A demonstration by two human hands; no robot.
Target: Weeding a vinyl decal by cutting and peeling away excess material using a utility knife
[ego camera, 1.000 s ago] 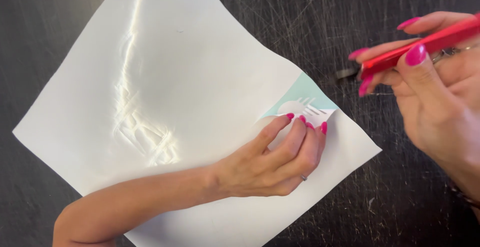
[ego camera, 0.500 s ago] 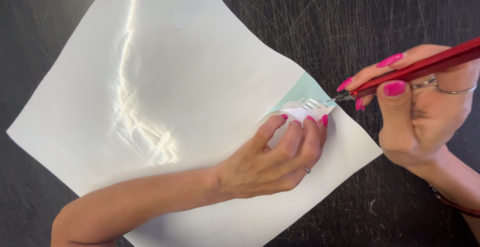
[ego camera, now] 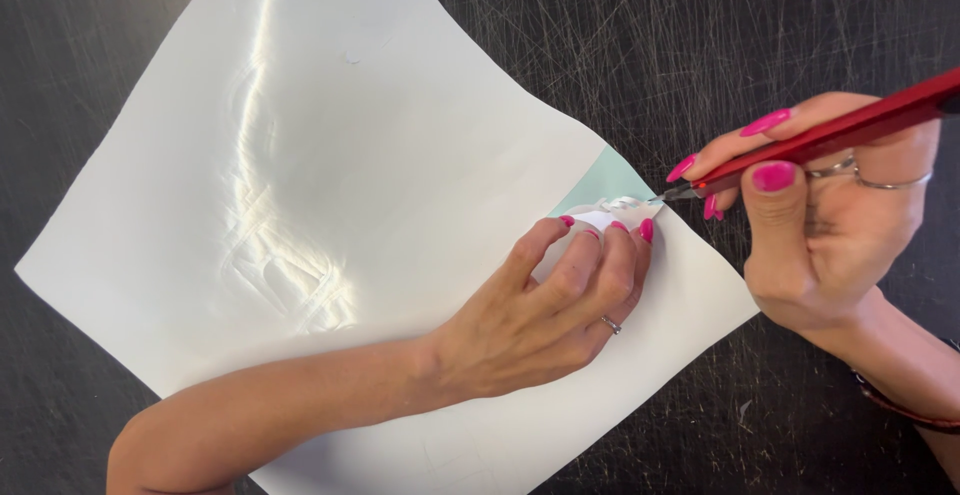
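A large glossy white sheet (ego camera: 330,155) lies on a dark scratched table (ego camera: 700,45). At its right corner the white layer is peeled back, showing a pale teal backing (ego camera: 598,183). My left hand (ego camera: 560,295) presses down on the sheet there, fingertips on the curled white strip (ego camera: 612,213). My right hand (ego camera: 820,225) grips a red-handled craft knife (ego camera: 850,130) like a pen, its metal tip touching the curled strip just right of my left fingertips.
Faint cut outlines of shapes show in the glare on the sheet (ego camera: 285,275). The table surface is covered in fine scratches. A dark bracelet (ego camera: 900,405) sits on my right wrist.
My right hand came down and left with the knife, from above the table to the peeled corner, where its tip now meets the strip. My left hand stayed pressing on the sheet.
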